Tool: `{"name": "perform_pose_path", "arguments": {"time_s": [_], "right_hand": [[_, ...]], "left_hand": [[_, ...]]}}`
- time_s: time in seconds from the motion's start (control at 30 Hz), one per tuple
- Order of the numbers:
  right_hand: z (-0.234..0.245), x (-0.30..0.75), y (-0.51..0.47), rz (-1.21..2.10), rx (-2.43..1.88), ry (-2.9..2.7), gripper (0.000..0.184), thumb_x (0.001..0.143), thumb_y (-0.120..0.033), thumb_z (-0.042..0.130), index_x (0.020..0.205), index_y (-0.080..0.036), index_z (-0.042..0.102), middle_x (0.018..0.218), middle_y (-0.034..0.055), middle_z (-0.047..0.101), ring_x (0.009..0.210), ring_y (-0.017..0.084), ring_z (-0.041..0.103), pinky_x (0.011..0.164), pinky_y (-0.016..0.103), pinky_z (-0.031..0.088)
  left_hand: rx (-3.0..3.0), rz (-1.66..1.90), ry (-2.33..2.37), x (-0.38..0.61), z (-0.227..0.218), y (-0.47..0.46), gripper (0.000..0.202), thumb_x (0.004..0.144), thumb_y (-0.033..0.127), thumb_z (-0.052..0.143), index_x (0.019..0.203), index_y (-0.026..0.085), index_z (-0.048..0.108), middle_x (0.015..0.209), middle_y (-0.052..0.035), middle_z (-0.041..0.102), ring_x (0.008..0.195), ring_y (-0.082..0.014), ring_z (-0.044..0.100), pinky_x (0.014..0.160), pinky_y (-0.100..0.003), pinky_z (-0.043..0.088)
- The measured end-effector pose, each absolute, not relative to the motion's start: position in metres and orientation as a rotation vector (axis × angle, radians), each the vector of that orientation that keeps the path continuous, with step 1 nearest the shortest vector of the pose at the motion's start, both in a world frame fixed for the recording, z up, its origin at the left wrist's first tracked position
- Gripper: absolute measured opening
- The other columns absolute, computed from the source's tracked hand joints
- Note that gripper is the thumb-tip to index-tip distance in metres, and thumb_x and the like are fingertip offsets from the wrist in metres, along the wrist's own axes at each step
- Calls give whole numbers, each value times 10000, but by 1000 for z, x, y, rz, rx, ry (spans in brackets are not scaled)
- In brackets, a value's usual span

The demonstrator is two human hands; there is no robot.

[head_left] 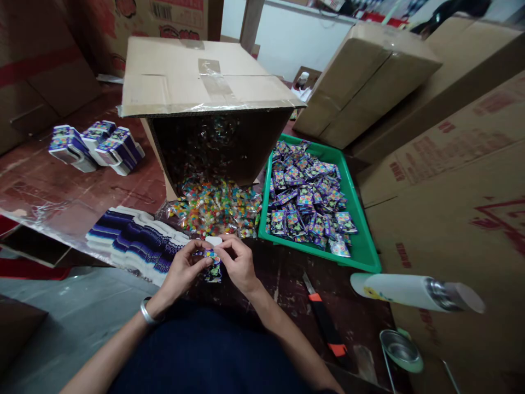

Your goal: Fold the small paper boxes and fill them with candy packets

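Observation:
Between both hands, close to the table's front edge, is a small printed carton (213, 269), purple and black with a white flap at its top. My left hand (186, 268) pinches its left side with thumb and fingers. On the other side, my right hand (238, 261) grips it near the white flap. To the left lies a long row of flat, overlapping cartons (135, 238). Just beyond my hands, clear bags of colourful candies (217, 205) spill from a cardboard box (213, 82) lying on its side. Whether the held carton contains anything is hidden.
A green tray (371, 241) full of small purple packets stands at the right. Nearer me lie a utility knife (324, 323) with its blade out and a white flask (406, 290). Bundled cartons (96, 145) sit at the left; large cardboard boxes (455, 219) crowd the right.

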State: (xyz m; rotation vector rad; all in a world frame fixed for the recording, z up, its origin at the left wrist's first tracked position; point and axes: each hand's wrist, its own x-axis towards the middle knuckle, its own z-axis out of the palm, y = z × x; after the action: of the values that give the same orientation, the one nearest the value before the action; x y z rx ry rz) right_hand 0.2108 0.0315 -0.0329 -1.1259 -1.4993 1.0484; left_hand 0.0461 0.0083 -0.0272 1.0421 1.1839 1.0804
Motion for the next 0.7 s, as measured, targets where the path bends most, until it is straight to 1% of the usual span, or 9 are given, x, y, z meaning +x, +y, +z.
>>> {"name": "perform_pose_path", "arguments": {"time_s": [0.03,0.1,0.2,0.27,0.33,0.47,0.53,0.63,0.7], "right_hand": [[-32,210,31,1079,-1116,-1462,119,890,-331,688,876,-216,660,990,69,721,904,211,696,822,329,555],[-29,208,31,1158,-1089,-1381,161,877,-350,708,940,-223,631,920,50,720,844,200,699,790,321,564],[-24,206,34,1283,-1065,-1346,208,830,-378,758,837,-215,629,827,25,696,767,184,675,729,296,554],[-21,207,37,1374,-1095,-1349,218,795,-373,786,789,-204,648,806,20,689,735,176,659,685,281,539],[-18,210,42,1441,-1136,-1340,209,764,-359,805,796,-196,678,779,14,690,705,173,649,657,275,526],[-16,215,50,1483,-1138,-1341,217,746,-364,801,715,-189,678,714,9,685,663,165,627,647,280,508],[-16,216,52,1485,-1140,-1349,227,744,-365,801,693,-188,667,698,5,681,648,160,617,649,284,500],[-17,216,51,1463,-1148,-1370,233,759,-364,791,682,-188,660,696,9,679,650,165,615,650,289,497],[-16,215,48,1397,-1131,-1419,238,792,-362,769,676,-188,655,727,19,681,688,172,623,678,294,502]], "left_hand": [[1018,1114,1185,47,-27,8,316,748,364,787,930,202,586,916,-5,630,832,-174,638,732,-272,537],[976,1171,1185,47,-27,8,352,732,334,804,921,217,531,893,17,591,787,-150,619,687,-244,521],[1003,1173,1192,45,-28,6,340,751,300,789,933,220,512,901,25,569,741,-125,603,655,-224,505],[1065,1167,1203,42,-28,5,299,778,280,762,950,219,525,936,13,576,804,-141,622,700,-238,525],[1114,1156,1207,40,-28,4,274,800,259,736,987,223,539,976,-5,597,901,-170,644,780,-273,549],[1163,1108,1203,38,-27,3,302,827,255,708,1093,234,568,1052,-41,649,1007,-213,666,861,-329,567],[1189,1076,1186,37,-26,3,337,842,261,700,1156,240,579,1092,-54,673,1016,-220,677,865,-333,571],[1195,1020,1153,36,-23,2,399,860,260,686,1246,246,585,1138,-63,704,963,-209,706,855,-326,577],[1174,1018,1156,36,-22,1,398,855,259,687,1246,239,613,1161,-65,716,980,-212,712,872,-323,575]]}}
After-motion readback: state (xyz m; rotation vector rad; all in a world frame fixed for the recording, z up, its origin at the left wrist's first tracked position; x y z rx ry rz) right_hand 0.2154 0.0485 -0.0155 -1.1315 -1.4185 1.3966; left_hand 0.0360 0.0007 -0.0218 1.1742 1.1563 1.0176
